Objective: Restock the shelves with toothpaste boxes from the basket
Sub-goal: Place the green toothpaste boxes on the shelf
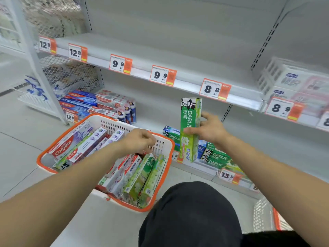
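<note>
Right hand [210, 130]: grip clamped on green Darlie box [190, 129], held upright in front of bottom shelf [199, 165], above Darlie stack [216, 157]. Left hand [140, 139]: fingers curled over basket [165, 143], grip state unclear. Basket on floor, toothpaste boxes [140, 177] inside.

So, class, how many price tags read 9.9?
2: both on the upper shelf edge, one left of centre, the other just right of it.

Bare forearms, no sleeves in view, black trousers [188, 214] on knee
</note>
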{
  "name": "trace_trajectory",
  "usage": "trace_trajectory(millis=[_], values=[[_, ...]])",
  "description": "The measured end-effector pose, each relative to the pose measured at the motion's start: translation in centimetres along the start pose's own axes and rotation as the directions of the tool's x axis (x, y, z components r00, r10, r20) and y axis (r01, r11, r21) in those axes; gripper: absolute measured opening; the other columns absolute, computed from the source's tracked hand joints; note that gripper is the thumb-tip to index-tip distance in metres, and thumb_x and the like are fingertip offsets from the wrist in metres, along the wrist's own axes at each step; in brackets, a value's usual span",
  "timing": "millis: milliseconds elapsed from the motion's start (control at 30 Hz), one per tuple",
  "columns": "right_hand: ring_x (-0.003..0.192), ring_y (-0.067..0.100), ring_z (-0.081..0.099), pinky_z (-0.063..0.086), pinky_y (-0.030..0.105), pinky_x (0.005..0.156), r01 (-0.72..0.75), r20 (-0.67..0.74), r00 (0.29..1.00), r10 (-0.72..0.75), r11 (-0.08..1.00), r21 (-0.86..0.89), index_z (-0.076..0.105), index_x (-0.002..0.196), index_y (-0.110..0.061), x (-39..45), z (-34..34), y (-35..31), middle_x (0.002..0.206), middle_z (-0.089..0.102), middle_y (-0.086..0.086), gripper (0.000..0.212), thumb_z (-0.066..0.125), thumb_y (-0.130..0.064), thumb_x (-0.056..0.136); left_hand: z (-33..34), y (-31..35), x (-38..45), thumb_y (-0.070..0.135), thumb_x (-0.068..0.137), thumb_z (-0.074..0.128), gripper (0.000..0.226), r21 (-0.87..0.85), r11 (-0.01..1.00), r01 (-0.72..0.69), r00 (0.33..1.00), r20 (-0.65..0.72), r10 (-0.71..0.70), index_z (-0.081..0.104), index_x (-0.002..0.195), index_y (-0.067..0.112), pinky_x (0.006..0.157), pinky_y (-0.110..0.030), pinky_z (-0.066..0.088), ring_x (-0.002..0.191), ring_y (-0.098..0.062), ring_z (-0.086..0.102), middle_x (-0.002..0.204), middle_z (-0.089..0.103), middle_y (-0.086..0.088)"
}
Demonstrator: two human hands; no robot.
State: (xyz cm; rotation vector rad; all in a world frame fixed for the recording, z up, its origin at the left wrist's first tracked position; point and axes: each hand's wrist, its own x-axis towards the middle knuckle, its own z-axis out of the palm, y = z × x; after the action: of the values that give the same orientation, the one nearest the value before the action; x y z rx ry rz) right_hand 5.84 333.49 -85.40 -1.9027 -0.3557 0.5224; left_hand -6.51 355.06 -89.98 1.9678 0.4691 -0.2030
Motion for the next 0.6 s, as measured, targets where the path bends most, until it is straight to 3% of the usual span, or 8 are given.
trace_trajectory(millis=[133, 233, 433, 600], values=[[0.078, 0.014, 0.073, 0.056, 0.025, 0.062, 0.013, 0.032, 0.999, -0.010, 0.994, -0.108, 0.065, 0.106, -0.017, 0.6, -1.0, 0.6, 0.101, 0.075, 0.008, 0.044, 0.086, -0.001, 0.071, -0.7, 1.5, 0.9, 0.022, 0.099, 0.059, 0.018, 0.208, 0.978, 0.029, 0.997, 0.069, -0.044, 0.064, 0.109, 0.008, 0.081, -0.036, 0.060, 0.092, -0.022, 0.073, 0.111, 0.070, -0.008], [0.083, 0.021, 0.074, 0.061, 0.038, 0.074, 0.000, 0.097, 0.995, 0.018, 0.983, -0.181, 0.067, 0.101, -0.014, 2.6, -0.8, 1.2, 0.102, 0.076, 0.009, 0.039, 0.087, -0.001, 0.070, -1.0, 2.9, 2.5, 0.030, 0.100, 0.059, 0.024, 0.381, 0.920, 0.094, 0.975, 0.149, -0.162, 0.062, 0.112, 0.009, 0.088, -0.041, 0.059, 0.095, -0.024, 0.071, 0.113, 0.069, -0.008], [0.086, 0.023, 0.075, 0.060, 0.044, 0.084, -0.011, 0.185, 0.979, 0.087, 0.926, -0.377, 0.074, 0.092, -0.014, 7.5, 0.0, 4.0, 0.093, 0.078, 0.003, 0.037, 0.095, -0.018, 0.062, 1.3, 2.0, 6.1, 0.035, 0.095, 0.065, 0.034, 0.566, 0.821, 0.072, 0.959, 0.186, -0.212, 0.070, 0.108, 0.004, 0.070, -0.036, 0.063, 0.082, -0.025, 0.073, 0.097, 0.074, -0.011], [0.084, 0.025, 0.075, 0.061, 0.045, 0.081, -0.052, 0.264, 0.940, 0.216, 0.855, -0.515, 0.074, 0.089, -0.014, 10.0, 2.3, 5.8, 0.087, 0.077, 0.005, 0.049, 0.097, -0.035, 0.050, 7.1, -5.4, 7.4, 0.048, 0.093, 0.063, 0.045, 0.649, 0.736, 0.192, 0.847, 0.270, -0.459, 0.062, 0.090, 0.003, 0.055, -0.026, 0.054, 0.068, -0.023, 0.071, 0.091, 0.070, -0.015]])
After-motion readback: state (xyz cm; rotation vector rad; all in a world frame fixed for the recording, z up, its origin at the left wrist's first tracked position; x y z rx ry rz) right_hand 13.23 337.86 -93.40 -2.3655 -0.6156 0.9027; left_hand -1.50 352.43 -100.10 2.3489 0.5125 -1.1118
